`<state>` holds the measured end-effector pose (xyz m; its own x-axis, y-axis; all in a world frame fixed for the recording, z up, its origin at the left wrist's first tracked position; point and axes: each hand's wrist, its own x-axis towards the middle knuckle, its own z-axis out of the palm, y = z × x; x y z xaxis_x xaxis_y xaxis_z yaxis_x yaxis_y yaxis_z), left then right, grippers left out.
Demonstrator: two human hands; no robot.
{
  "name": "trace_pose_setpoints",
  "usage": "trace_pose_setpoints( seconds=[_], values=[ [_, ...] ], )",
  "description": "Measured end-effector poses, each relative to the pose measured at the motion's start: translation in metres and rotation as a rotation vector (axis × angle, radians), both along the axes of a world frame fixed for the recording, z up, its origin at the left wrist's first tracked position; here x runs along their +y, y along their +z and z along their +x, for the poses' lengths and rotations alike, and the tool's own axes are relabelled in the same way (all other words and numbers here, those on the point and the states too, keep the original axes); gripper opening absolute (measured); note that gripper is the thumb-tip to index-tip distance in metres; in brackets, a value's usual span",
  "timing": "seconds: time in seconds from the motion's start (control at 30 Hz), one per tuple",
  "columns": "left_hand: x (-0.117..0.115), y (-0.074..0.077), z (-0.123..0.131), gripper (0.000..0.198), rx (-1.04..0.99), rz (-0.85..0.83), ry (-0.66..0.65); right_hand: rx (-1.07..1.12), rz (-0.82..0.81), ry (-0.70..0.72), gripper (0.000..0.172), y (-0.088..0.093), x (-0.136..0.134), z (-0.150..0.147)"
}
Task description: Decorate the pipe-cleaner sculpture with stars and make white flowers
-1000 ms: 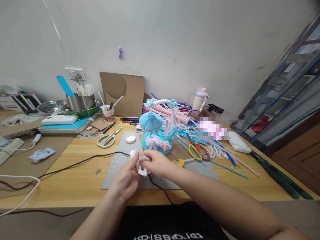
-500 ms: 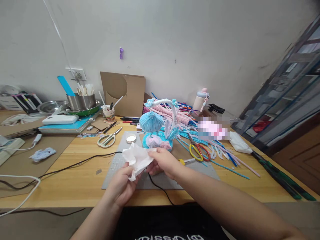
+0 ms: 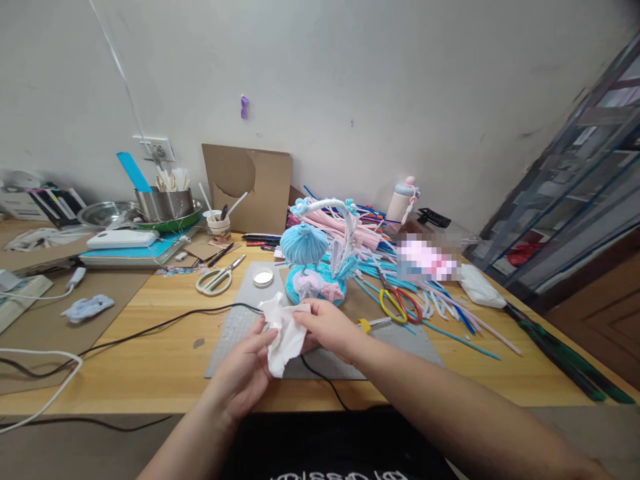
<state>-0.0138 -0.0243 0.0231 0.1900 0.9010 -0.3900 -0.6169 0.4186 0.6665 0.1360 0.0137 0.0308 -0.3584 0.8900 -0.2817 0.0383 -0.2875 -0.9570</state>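
My left hand (image 3: 245,370) and my right hand (image 3: 327,325) both grip a crumpled white tissue (image 3: 283,330) above a grey cutting mat (image 3: 235,333). The left hand pinches its lower left part, the right hand pinches its upper right edge. Just behind the hands stands a blue and pink pipe-cleaner craft (image 3: 315,260) with a round blue dome and a white arch. A black cable (image 3: 150,328) runs across the table and under my hands.
White-handled scissors (image 3: 216,279) and a small round tin (image 3: 263,277) lie left of the craft. Yellow and red scissors (image 3: 397,303) and several loose pipe cleaners (image 3: 440,310) lie at the right. Cardboard (image 3: 247,187), metal bowls (image 3: 163,203) and a power bank (image 3: 120,239) sit at the back.
The tissue was balled up between my hands, then got pulled open wide, and now hangs folded down between both hands. My hands stayed over the mat.
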Motion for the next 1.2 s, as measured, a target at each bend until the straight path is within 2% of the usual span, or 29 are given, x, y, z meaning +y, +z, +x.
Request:
trace_pose_setpoints(
  seconds=[0.07, 0.1, 0.2, 0.27, 0.33, 0.43, 0.57, 0.7, 0.87, 0.97, 1.03, 1.13, 1.2],
  values=[
    [0.0, -0.001, 0.0, 0.047, 0.005, -0.005, 0.003, -0.113, 0.101, 0.049, 0.009, 0.003, 0.0, 0.008],
    [0.0, -0.001, -0.002, 0.047, 0.012, -0.011, 0.017, -0.238, 0.218, 0.054, 0.013, 0.005, 0.001, 0.013],
    [0.001, 0.001, -0.007, 0.049, 0.045, -0.045, 0.099, -0.828, 0.69, -0.005, 0.022, 0.011, 0.007, 0.03],
    [-0.001, 0.003, -0.01, 0.05, 0.062, -0.069, 0.152, -1.083, 0.841, -0.038, 0.019, 0.012, 0.014, 0.037],
    [-0.005, 0.004, -0.012, 0.05, 0.066, -0.091, 0.188, -1.168, 0.867, -0.042, 0.02, 0.009, 0.022, 0.038],
    [-0.013, 0.001, -0.012, 0.05, 0.068, -0.122, 0.213, -1.224, 0.856, -0.051, 0.037, 0.0, 0.036, 0.032],
    [-0.018, -0.006, -0.011, 0.05, 0.041, -0.129, 0.19, -1.285, 0.803, -0.029, 0.035, -0.008, 0.052, 0.024],
    [-0.017, -0.013, -0.012, 0.05, 0.02, -0.117, 0.17, -1.266, 0.805, 0.004, 0.031, 0.0, 0.049, 0.02],
    [-0.017, -0.016, -0.014, 0.053, 0.01, -0.088, 0.164, -1.119, 0.788, 0.073, 0.03, 0.026, 0.013, 0.02],
    [-0.017, -0.02, -0.014, 0.053, -0.005, -0.083, 0.172, -0.813, 0.767, 0.013, 0.034, 0.044, -0.01, 0.012],
    [-0.017, -0.024, -0.014, 0.052, -0.012, -0.054, 0.172, -0.553, 0.826, -0.003, 0.037, 0.052, -0.02, -0.003],
    [-0.018, -0.029, -0.012, 0.048, -0.006, 0.033, 0.157, -0.304, 0.854, -0.024, 0.038, 0.052, -0.024, -0.041],
    [-0.021, -0.028, -0.01, 0.047, 0.01, 0.062, 0.175, -0.21, 0.78, -0.038, 0.039, 0.045, -0.023, -0.068]
  ],
)
